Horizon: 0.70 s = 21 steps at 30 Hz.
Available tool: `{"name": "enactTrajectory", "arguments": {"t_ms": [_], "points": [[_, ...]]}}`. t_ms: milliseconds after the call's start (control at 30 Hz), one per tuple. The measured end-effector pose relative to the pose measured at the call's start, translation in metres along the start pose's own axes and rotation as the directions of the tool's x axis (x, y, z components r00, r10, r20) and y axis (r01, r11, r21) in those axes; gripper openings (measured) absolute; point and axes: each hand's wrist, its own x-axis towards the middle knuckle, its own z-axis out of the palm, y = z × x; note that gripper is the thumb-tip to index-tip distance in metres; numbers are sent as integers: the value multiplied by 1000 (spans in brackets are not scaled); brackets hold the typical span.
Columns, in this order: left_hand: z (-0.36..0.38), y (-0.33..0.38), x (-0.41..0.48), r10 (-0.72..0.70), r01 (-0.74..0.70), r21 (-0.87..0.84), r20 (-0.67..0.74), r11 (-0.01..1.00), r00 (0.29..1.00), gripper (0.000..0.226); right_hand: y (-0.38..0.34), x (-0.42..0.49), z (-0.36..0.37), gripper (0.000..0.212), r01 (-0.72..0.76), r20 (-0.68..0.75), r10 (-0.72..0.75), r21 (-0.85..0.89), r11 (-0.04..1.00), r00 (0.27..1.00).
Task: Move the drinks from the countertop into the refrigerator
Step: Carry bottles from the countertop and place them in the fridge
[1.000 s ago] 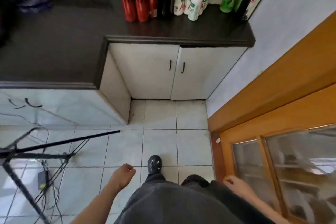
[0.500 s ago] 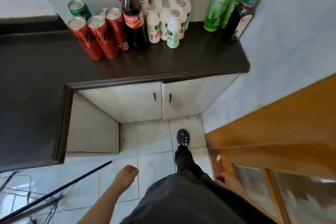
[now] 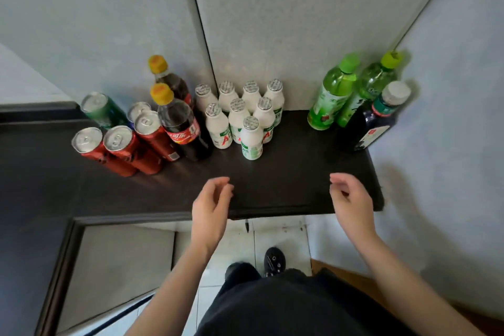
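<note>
Drinks stand along the back of a dark countertop. At the left are red cans and a green can, then two cola bottles with yellow caps. Several small white bottles cluster in the middle. Two green bottles and a dark bottle with a white cap stand at the right. My left hand and my right hand hover over the counter's front edge, fingers loosely curled, holding nothing. No refrigerator is in view.
White walls rise right behind the drinks, and a wall closes off the right side. The counter runs on to the left in an L shape. Below are white cabinet doors, tiled floor and my shoe. A wooden door edge sits at the lower right.
I have stepped up to the counter, so the drinks fill the view. Both hands have risen from my sides to just above the counter's front edge.
</note>
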Motion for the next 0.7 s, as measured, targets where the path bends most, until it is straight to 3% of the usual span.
{"name": "enactTrajectory", "arguments": {"t_ms": [133,233,400,467,600,700], "points": [[0,43,34,163,-175,-77,-139,981,977,15,-32,32,-4,29,126,-231,-113,43,991,966],[11,69,51,215,-221,-111,-62,969,975,11,-54,47,-10,31,205,-338,-197,-14,979,920],[34,107,75,357,-350,-112,49,930,933,15,-76,70,-30,42,299,-544,-347,-179,937,764],[42,120,83,379,-366,-142,70,919,923,18,-77,83,-37,50,258,-553,-327,-202,945,766],[58,130,95,376,-353,-167,135,921,917,15,-68,108,-41,66,180,-469,-243,-176,968,849],[71,138,104,394,-372,-137,211,918,895,19,-62,117,-43,62,213,-480,-262,-154,965,838]]}}
